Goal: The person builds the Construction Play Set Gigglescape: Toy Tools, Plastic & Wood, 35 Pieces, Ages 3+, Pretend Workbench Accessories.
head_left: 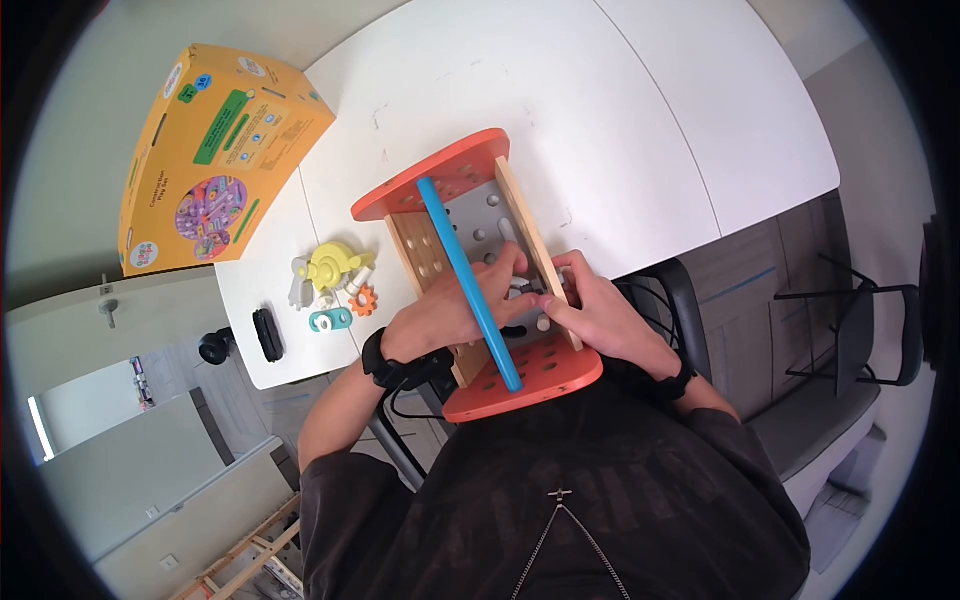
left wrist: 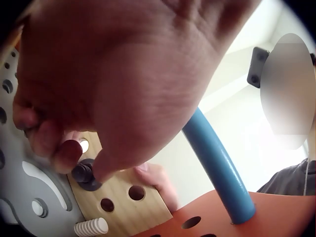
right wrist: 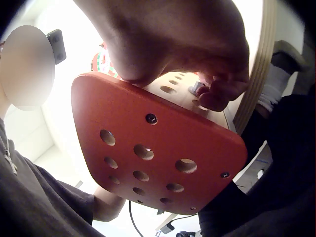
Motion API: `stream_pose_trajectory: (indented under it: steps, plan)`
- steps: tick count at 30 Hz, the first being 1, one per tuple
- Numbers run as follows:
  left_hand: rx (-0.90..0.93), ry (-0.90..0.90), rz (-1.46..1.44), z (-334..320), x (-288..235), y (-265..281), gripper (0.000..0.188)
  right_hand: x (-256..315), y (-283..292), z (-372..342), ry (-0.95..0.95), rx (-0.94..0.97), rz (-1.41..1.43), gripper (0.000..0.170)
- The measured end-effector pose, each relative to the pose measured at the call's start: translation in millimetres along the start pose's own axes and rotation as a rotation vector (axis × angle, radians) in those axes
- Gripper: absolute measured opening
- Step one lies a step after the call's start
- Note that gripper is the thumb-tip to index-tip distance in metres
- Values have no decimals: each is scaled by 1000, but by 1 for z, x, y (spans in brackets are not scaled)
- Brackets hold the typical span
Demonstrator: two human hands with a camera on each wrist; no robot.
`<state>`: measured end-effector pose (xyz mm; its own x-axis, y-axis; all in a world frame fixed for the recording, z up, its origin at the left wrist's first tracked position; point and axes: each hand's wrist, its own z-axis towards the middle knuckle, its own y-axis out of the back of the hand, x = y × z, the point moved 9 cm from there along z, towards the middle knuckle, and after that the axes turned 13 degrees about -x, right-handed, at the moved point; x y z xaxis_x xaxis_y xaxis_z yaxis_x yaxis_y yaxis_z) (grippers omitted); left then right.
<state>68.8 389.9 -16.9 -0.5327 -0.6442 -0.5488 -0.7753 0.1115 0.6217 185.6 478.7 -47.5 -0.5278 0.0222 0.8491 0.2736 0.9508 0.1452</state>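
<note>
Head view: dark shirt [head_left: 560,500] closest, bottom centre, with a chain necklace [head_left: 535,558]. Just above it, frame centre: toy toolbox [head_left: 436,188], red-orange ends, wooden sides, grey perforated base [head_left: 466,212], blue rod [head_left: 465,265] across. Near end is at the shirt, far end over the white table [head_left: 590,110]. Left hand [head_left: 435,315] reaches in under the rod. Right hand [head_left: 610,320] grips the right-hand wooden side panel [head_left: 525,215], thumb at the top edge, fingers on the outer face. Left of centre on the table: yellow toy piece [head_left: 335,265], orange gear [head_left: 363,300], teal plate [head_left: 330,320], black case [head_left: 268,335]. Upper left: yellow Construction Play Set carton [head_left: 215,150].

Left wrist view: left hand fills the top, thumb and finger together, pinching a dark grey bolt [left wrist: 85,173] at the wooden panel, lower left. White threaded screw [left wrist: 92,227] sits below it, bottom left. Right fingertips show behind the panel edge. Rod meets the end panel lower right.

Right wrist view: right hand at top, fingers curled beside a small grey piece [right wrist: 196,89] on the panel's outer face; can't tell if they clamp it. Red-orange end panel [right wrist: 163,133] spans the centre, with holes and screws.
</note>
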Motion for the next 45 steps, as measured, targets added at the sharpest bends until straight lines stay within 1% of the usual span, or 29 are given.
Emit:
stream_pose_trajectory:
  steps: [1, 3, 4, 7, 10, 13, 15, 16, 19, 22, 25, 28, 31, 34, 37, 40, 43, 45]
  plan:
    - [33, 36, 9, -1, -1, 0, 39, 0, 0, 1, 39, -25, 21, 47]
    - [-23, -53, -29, 9, 15, -12, 44, -5, 0, 4, 115, -74, 62, 47]
    - [-52, -97, -49, 12, 15, -13, 46, -5, 0, 4, 115, -74, 62, 47]
    - [-51, -141, -69, 10, 10, -15, 46, -3, 0, 4, 116, -72, 64, 47]
    - [57, 34, 9, 2, -4, -4, 46, -2, 0, 3, 122, -71, 67, 47]
    - [12, 24, -96, 2, -4, -1, 45, -2, 0, 4, 120, -74, 55, 48]
    - [-39, -116, -68, 15, 17, -18, 47, -5, 0, 5, 118, -76, 33, 48]
    - [-65, -187, -55, 16, 9, -15, 48, -4, 0, 4, 121, -73, 42, 48]
    - [8, -44, -59, 8, 3, -9, 45, -4, 0, 4, 121, -70, 56, 47]
    - [59, 38, -44, 4, 0, -6, 44, -4, 0, 4, 117, -72, 59, 46]
    - [-42, -79, -120, 15, 13, -14, 43, -4, 0, 4, 118, -73, 75, 46]
    - [-8, -140, -128, 17, 8, -16, 44, -2, 1, 3, 111, -71, 73, 46]
    - [18, 11, -69, 7, 2, -7, 47, 1, 1, 2, 112, -71, 79, 45]
    - [-1, 8, -67, 7, 3, -5, 47, 1, 1, 2, 93, -68, 59, 46]
    - [-44, -94, -119, 15, 8, -13, 44, -2, 1, 3, 103, -74, 79, 46]
    - [-10, -83, -80, 14, 4, -12, 39, -3, 0, 3, 104, -78, 83, 47]
    - [13, -28, -92, 13, 0, -8, 38, -4, 0, 4, 114, -78, 65, 47]
    - [-44, -116, -101, 11, -4, -6, 36, -4, 0, 5, 120, -76, 56, 47]
